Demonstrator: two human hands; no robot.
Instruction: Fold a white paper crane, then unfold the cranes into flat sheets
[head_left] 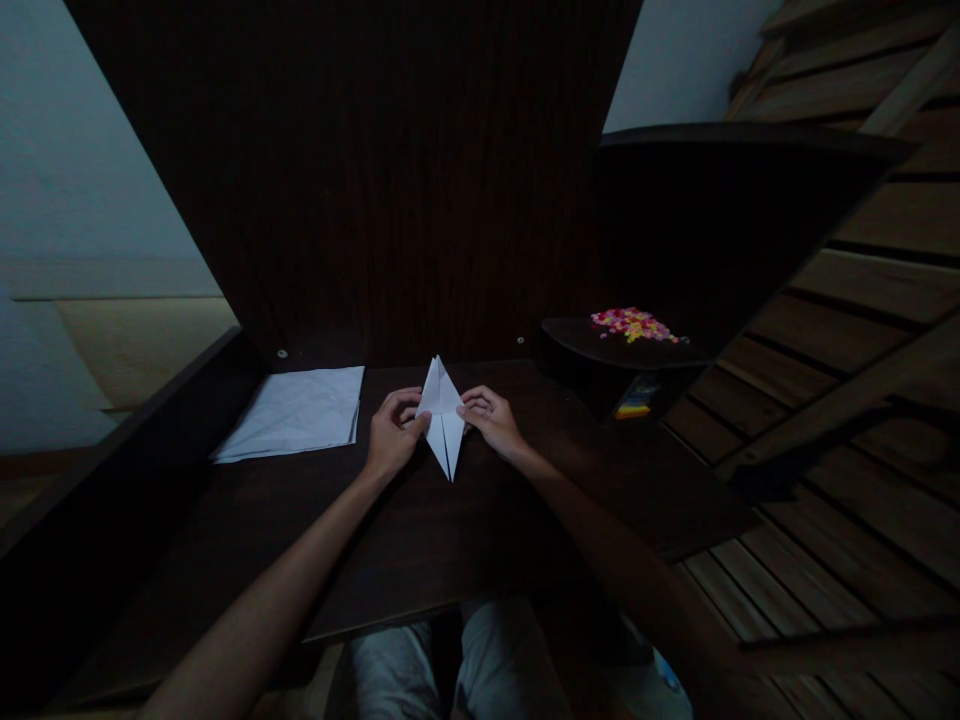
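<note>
A white sheet of paper folded into a long diamond, an origami base (444,400), is held upright-pointed over the dark desk (420,540). A slit runs down the middle of its lower half. My left hand (395,430) pinches its left corner, thumb on the front face. At the right corner, my right hand (491,418) grips it the same way, with the fingers partly behind the paper. To the left of my left hand lies a stack of white paper sheets (300,410), slightly creased on top.
A small rounded shelf (577,340) on the right carries a heap of small pink, red and yellow pieces (634,324). Beneath it sits a yellow-and-dark item (636,400). A raised side panel (150,440) bounds the desk's left. Wooden slats (840,440) stand at right.
</note>
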